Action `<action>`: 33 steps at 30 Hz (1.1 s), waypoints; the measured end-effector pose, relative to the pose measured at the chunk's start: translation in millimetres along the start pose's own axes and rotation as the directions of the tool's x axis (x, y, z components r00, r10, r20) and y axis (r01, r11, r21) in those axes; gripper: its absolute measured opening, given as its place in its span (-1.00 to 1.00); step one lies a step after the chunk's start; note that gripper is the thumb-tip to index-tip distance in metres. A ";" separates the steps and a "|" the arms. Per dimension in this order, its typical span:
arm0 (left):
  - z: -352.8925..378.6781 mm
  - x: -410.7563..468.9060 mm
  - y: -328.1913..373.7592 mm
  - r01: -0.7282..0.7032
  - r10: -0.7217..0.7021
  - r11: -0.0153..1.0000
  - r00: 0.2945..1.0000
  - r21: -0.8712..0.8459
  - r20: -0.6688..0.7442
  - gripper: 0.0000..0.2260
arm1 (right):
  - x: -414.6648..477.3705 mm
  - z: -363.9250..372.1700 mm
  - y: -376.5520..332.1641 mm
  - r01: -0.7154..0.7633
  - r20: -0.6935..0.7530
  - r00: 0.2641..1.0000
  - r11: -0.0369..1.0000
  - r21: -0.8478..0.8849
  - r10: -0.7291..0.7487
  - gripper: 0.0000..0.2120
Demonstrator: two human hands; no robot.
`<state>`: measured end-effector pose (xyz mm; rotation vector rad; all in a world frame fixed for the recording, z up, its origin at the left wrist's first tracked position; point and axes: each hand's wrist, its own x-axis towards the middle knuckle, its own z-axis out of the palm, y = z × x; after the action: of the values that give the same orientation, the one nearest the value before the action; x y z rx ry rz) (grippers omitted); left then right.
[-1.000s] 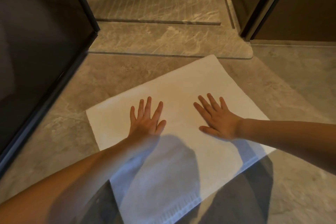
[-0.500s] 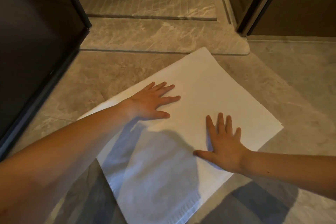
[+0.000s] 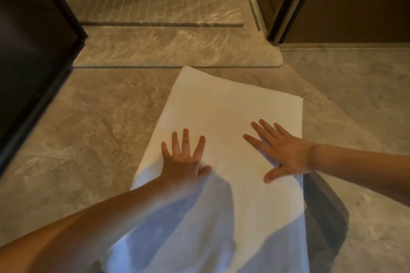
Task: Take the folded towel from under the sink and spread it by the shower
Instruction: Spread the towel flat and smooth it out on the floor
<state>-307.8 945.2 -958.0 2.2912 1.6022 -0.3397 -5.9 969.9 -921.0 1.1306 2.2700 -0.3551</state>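
under my two palms lies the white towel (image 3: 224, 104), opened out on the stone floor (image 3: 88, 131). my left hand (image 3: 184, 162) and right hand (image 3: 285, 154) press it with fingers straight and fanned, gripping nothing. its long axis runs away from me toward the shower sill (image 3: 177, 51), the far corner almost at it. the right hand sits slightly farther up. the near end is cut off and shadowed, so i can't judge it.
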 end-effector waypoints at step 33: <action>-12.8 25.5 58.9 -0.284 0.276 0.956 0.956 0.080 0.097 -0.13 | -85.6 88.0 19.5 -0.128 -0.252 0.954 0.979 0.156 0.164 -0.27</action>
<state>-243.6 953.5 -948.3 2.4954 1.2219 -0.4418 83.5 885.6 -939.9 1.4866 2.3987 -0.3226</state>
